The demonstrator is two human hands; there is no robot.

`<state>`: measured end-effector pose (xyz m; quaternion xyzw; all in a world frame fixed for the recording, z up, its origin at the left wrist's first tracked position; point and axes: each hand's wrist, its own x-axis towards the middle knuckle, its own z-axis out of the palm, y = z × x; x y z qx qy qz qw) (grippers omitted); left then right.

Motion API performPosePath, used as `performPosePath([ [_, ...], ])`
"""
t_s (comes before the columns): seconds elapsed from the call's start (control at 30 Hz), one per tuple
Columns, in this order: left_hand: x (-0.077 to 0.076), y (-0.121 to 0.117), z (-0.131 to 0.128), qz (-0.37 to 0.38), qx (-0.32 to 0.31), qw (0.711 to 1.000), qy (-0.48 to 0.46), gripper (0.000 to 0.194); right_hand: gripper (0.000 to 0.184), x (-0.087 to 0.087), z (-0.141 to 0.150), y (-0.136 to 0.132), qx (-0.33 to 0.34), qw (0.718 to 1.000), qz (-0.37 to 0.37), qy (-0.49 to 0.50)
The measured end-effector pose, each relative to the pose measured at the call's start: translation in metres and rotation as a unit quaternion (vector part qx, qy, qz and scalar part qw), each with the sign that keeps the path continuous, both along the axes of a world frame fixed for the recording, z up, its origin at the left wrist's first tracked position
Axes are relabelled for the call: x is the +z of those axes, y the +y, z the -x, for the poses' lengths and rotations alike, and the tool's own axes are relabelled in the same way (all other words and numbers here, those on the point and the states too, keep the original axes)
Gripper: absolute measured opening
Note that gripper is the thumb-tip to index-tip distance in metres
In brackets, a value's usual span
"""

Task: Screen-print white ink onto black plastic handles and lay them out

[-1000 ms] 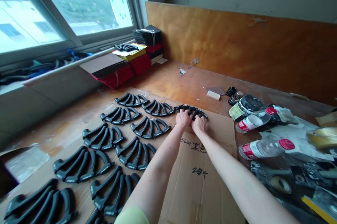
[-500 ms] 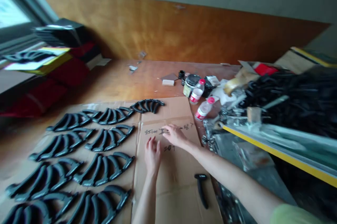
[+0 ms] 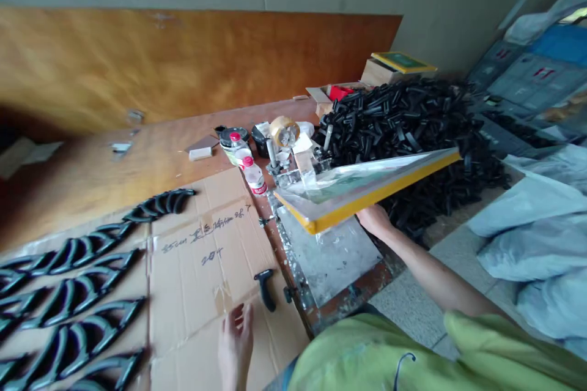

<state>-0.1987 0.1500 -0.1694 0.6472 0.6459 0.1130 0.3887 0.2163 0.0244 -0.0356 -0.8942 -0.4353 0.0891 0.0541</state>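
Note:
My left hand (image 3: 236,342) hovers over the cardboard sheet (image 3: 183,293), holding nothing, its fingers loosely bent and apart. A single black curved handle with a T-shaped top (image 3: 265,290) lies just to its upper right. At the far left, rows of similar black handles (image 3: 73,299) rest close together on the cardboard. My right hand (image 3: 373,219) is at the lower edge of a tilted, yellow-edged screen frame (image 3: 385,186); the frame hides its fingers, so whether it grips anything cannot be seen. Beyond the frame lies a large heap of black handles (image 3: 403,119).
Two red-capped bottles (image 3: 253,175) and a tape roll (image 3: 284,131) stand behind the cardboard. Below the raised frame is a stained grey plate (image 3: 328,256). Grey-white sacks (image 3: 550,244) lie on the floor at right. A wooden board (image 3: 206,67) backs the table.
My view has swung right. My right hand has moved from above the cardboard's writing to the screen frame on the right; my left hand has come nearer, close to the lone handle.

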Motion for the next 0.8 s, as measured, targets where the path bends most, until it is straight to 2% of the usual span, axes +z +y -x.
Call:
performPosePath([
  [0.07,-0.002,-0.017,-0.017,0.005,-0.011,1.000,0.027,0.055,0.027,-0.010,-0.034,-0.029,-0.022,0.997,0.029,-0.067],
  [0.13,-0.004,-0.031,-0.034,0.003,-0.023,0.998,0.064,0.056,0.027,-0.023,-0.060,-0.046,-0.022,0.990,0.063,-0.123],
  [0.2,-0.003,-0.041,-0.050,-0.003,-0.031,0.992,0.120,0.054,0.031,-0.036,-0.078,-0.055,0.010,0.986,0.083,-0.141],
  [0.27,-0.001,-0.046,-0.065,-0.003,-0.029,0.983,0.183,0.048,0.035,-0.041,-0.090,-0.058,0.066,0.984,0.088,-0.138],
  [0.33,0.002,-0.049,-0.077,-0.005,-0.002,0.973,0.231,0.041,0.035,-0.035,-0.102,-0.059,0.122,0.982,0.081,-0.119],
  [0.4,0.004,-0.051,-0.086,-0.011,0.046,0.966,0.253,0.037,0.034,-0.020,-0.114,-0.059,0.147,0.984,0.046,-0.092],
  [0.5,0.004,-0.052,-0.093,-0.016,0.113,0.960,0.257,0.038,0.043,0.007,-0.127,-0.050,0.144,0.987,-0.068,-0.027],
  [0.57,0.003,-0.053,-0.095,-0.019,0.126,0.961,0.245,0.042,0.043,0.014,-0.126,-0.035,0.178,0.970,-0.153,0.055],
  [0.6,0.002,-0.053,-0.094,-0.022,0.128,0.963,0.236,0.044,0.039,0.012,-0.121,-0.024,0.206,0.955,-0.188,0.104],
  [0.7,0.005,-0.053,-0.088,-0.040,0.128,0.968,0.211,0.051,0.026,-0.014,-0.095,0.011,0.283,0.905,-0.248,0.201],
  [0.8,0.013,-0.051,-0.076,-0.063,0.139,0.970,0.191,0.049,0.022,-0.053,-0.072,0.039,0.346,0.886,-0.246,0.186],
])
